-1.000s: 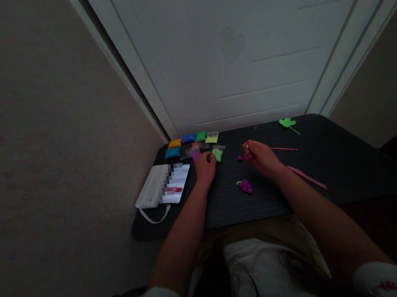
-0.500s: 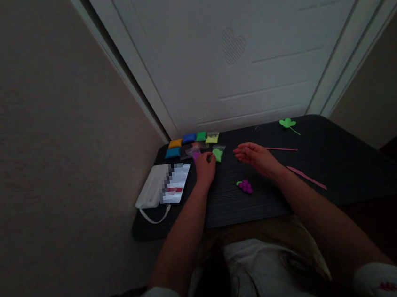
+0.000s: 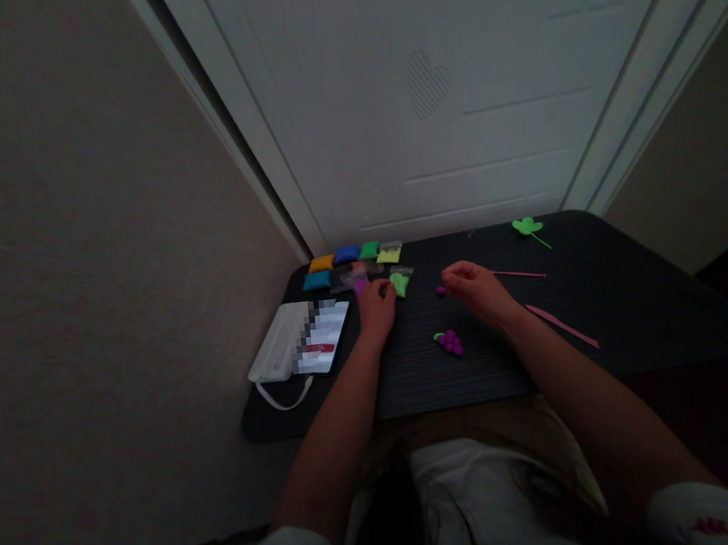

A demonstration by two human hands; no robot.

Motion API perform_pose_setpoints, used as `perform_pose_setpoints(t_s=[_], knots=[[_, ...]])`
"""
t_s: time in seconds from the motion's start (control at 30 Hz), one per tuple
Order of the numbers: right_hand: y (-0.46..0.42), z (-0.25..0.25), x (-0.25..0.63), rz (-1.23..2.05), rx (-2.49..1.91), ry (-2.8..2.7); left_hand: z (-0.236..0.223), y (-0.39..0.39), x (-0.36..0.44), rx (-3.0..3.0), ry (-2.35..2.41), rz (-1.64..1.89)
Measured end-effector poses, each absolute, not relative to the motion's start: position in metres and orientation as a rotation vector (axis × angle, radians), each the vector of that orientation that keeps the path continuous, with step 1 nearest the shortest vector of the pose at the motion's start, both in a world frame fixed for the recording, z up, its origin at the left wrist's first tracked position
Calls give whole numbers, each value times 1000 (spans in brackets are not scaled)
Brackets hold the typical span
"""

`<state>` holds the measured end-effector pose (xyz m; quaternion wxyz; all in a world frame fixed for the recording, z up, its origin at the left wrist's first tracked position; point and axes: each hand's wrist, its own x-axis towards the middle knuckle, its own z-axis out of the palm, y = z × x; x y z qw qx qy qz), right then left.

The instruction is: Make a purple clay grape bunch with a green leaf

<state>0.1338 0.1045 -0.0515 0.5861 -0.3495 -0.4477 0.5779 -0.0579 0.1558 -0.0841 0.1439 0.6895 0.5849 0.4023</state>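
On the dark table, my left hand rests with bent fingers at the edge of a plastic bag of purple clay. Its fingertips are partly hidden, so whatever they grip is unclear. Just right of it lies a bag of light green clay. My right hand has its fingers drawn together, and nothing shows in them. A small purple clay ball is on the table by those fingertips. Nearer to me lies a bunch of purple clay grapes with a green leaf.
Orange, blue, green, yellow and teal clay packs line the back left. A phone and white case sit left. Right are a thin pink tool, pink knife and green clay clover.
My right hand has shifted slightly right and its fingers have drawn together. The small purple ball now shows beside them. My left hand has stayed in place.
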Motion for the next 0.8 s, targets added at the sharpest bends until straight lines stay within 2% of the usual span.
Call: perform_pose_setpoints(t_s=[0.23,0.8], knots=[[104,-53,132,1431,-781,-1044,-86,157,-58,1981,1681,1168],[105,-54,132,1301,-866,-1134,-84,155,-58,1950,1688,1151]])
